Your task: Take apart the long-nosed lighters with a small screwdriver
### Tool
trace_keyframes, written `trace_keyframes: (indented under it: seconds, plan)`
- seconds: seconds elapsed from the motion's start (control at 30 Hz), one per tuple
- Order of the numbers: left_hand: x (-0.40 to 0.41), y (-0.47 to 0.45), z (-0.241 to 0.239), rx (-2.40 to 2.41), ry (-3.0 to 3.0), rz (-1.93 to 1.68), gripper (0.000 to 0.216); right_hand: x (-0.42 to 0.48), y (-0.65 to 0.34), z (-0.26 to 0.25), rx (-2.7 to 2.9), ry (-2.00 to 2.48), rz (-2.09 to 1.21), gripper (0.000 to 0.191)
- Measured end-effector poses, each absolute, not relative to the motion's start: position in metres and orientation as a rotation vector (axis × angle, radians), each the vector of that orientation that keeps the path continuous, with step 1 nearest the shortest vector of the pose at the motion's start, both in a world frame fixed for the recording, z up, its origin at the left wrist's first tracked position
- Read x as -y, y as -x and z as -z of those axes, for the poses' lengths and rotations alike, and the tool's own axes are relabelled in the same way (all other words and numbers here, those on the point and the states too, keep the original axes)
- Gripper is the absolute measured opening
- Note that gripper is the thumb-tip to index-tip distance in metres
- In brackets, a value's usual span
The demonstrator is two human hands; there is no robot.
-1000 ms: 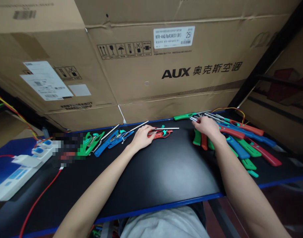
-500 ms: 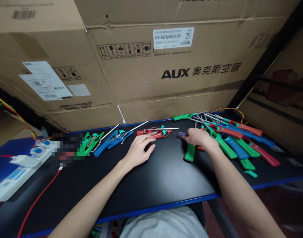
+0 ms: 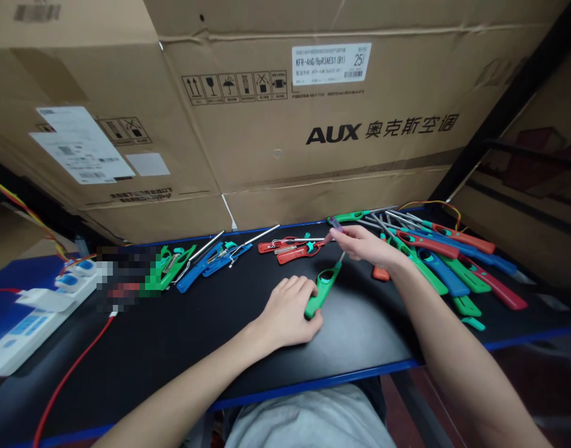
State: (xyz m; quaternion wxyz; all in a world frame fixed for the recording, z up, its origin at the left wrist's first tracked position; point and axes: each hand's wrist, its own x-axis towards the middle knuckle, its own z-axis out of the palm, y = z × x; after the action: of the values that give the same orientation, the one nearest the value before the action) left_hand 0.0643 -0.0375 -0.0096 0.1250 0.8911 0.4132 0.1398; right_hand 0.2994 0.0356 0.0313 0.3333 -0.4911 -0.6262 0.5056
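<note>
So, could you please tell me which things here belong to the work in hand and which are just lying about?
Seemingly in the work:
green lighter, in the left hand
purple item, in the right hand
opened lighters
lighters at right

Probably just lying about:
power strip
cardboard behind
</note>
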Motion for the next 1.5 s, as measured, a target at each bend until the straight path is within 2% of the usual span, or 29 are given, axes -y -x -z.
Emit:
trace_keyframes:
  seconds: [0.23,0.33,0.47,0.63,0.73,1.0,1.3,1.5]
  plan:
    - [0.017,-0.041,0.01,-1.164,-2.512,-0.464,0.027,-0.049,-0.3,-0.015,1.477,1.239,-1.199,0.062]
    - [0.008,-0.035,0.011,-1.141,-2.367,-0.577,0.025,-0.054,-0.301,-0.01,1.471,1.211,-1.04,0.057]
    - [-0.001,-0.032,0.01,-1.157,-2.077,-0.678,0.026,-0.053,-0.301,-0.011,1.634,1.212,-0.688,0.043]
    - [-0.012,-0.028,0.01,-1.123,-1.565,-0.763,0.037,-0.043,-0.301,-0.017,1.981,1.374,-0.459,0.027]
    - [-0.018,-0.026,0.009,-1.086,-1.32,-0.866,0.045,-0.04,-0.301,-0.019,2.124,1.504,-0.329,0.025]
    - [-0.025,-0.022,0.007,-1.125,-1.105,-0.984,0.044,-0.04,-0.296,-0.017,2.457,1.629,-0.358,0.028]
    - [-0.026,-0.021,0.01,-1.095,-1.087,-0.954,0.043,-0.041,-0.295,-0.012,2.469,1.664,-0.326,0.029]
    - [-0.027,-0.019,0.011,-1.062,-1.107,-1.012,0.051,-0.042,-0.293,-0.008,2.412,1.704,-0.292,0.026]
